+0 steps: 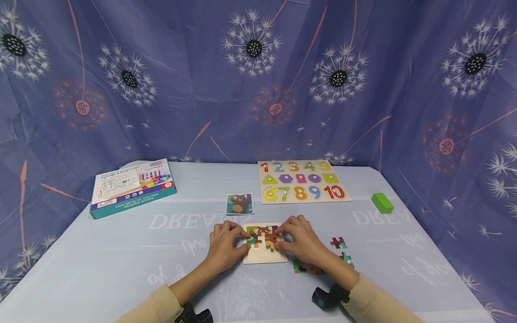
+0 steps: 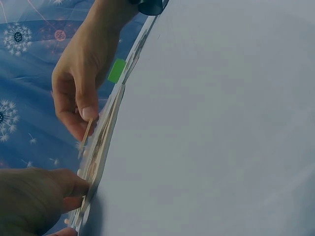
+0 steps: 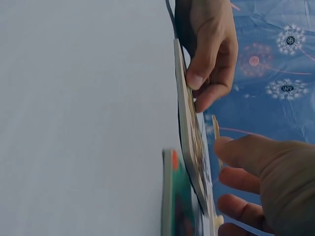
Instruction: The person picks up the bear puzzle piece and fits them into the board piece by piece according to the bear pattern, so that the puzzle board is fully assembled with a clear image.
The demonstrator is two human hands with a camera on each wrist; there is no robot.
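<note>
A small wooden jigsaw board (image 1: 264,257) lies in front of me, its upper part filled with bear picture pieces and its lower part bare wood. My left hand (image 1: 223,247) grips the board's left edge between thumb and fingers. Over the right side of the board, my right hand (image 1: 302,238) pinches a brown puzzle piece (image 1: 271,241) between thumb and fingertips. In the left wrist view that puzzle piece (image 2: 85,138) is tilted, raised above the board. The right wrist view shows the piece (image 3: 216,127) edge-on at the thumb.
Loose puzzle pieces (image 1: 338,242) lie to the right, partly hidden under my right forearm. A bear picture card (image 1: 239,204) lies behind the board. Farther back are a number-and-shape board (image 1: 300,185), a beaded-toy box (image 1: 133,187) at left and a green block (image 1: 382,203) at right.
</note>
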